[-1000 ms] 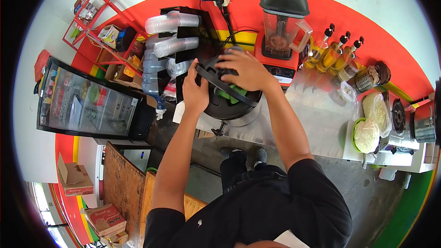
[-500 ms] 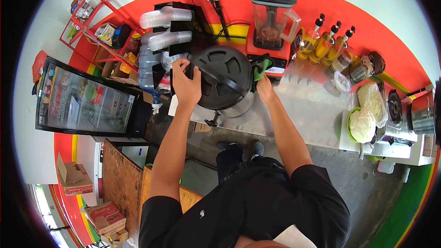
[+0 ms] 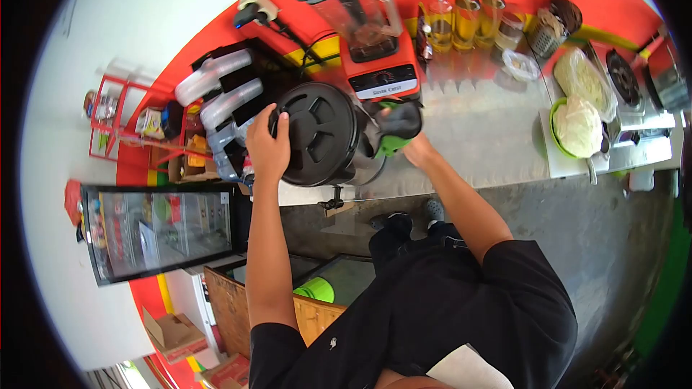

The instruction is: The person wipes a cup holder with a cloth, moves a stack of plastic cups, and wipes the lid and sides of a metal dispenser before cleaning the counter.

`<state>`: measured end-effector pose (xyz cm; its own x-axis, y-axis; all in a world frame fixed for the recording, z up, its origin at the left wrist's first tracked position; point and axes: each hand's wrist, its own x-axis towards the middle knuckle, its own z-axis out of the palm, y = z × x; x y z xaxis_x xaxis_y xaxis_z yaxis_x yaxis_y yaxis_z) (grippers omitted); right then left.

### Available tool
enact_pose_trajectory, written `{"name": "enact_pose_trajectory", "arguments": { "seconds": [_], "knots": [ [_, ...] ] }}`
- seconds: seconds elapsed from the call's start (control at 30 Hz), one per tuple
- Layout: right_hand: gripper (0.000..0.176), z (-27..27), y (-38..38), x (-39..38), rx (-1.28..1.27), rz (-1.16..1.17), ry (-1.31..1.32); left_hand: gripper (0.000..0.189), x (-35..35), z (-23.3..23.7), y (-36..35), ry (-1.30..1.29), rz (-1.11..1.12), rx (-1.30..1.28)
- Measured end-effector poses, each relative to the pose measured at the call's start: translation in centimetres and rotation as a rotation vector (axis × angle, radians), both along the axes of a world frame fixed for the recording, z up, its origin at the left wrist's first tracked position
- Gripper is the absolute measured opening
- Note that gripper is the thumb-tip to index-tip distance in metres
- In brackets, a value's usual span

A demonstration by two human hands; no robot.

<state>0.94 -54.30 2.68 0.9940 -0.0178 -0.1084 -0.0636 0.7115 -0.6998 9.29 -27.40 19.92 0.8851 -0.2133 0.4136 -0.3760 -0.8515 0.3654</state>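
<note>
A round black lid (image 3: 315, 133) tops a container with a small black tap (image 3: 332, 199) at its front, on the steel counter. My left hand (image 3: 268, 145) grips the lid's left rim, thumb and fingers bent over the edge. On the container's other side, my right hand (image 3: 416, 150) holds a green cloth (image 3: 391, 145) against a black handle-like part (image 3: 401, 121). That part hides some of its fingers.
Behind the container stands a red blender (image 3: 382, 79). Oil bottles (image 3: 467, 23) line the wall. Stacked plastic cups (image 3: 215, 78) are at left. A cabbage (image 3: 579, 127) sits in a green bowl at right. A glass-door fridge (image 3: 162, 227) stands far left.
The view has turned and shifted. The black band that crossed the lid no longer lies over it, and a black part now sticks out by my right hand. My left hand stays on the rim.
</note>
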Motion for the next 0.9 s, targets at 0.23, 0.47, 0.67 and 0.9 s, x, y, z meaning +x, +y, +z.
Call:
{"name": "enact_pose_trajectory", "arguments": {
  "seconds": [0.23,0.47,0.67,0.9],
  "knots": [
    [0.082,7.9,7.6,-0.9,-0.800,-0.532,-0.409,0.046,0.8,-0.5,-0.6,0.036,-0.104,0.049],
    [0.061,-5.3,7.9,-0.2,-0.736,-0.617,-0.440,0.049,0.4,-0.3,-0.8,0.054,-0.114,0.115],
    [0.048,-4.6,6.8,2.0,-0.029,-0.141,0.359,0.047,0.3,-0.4,-0.9,0.031,-0.101,0.130],
    [0.064,7.8,8.3,-1.1,-0.798,-0.519,-0.181,0.046,0.4,-0.5,-0.9,0.042,-0.079,0.134]
  ]
}}
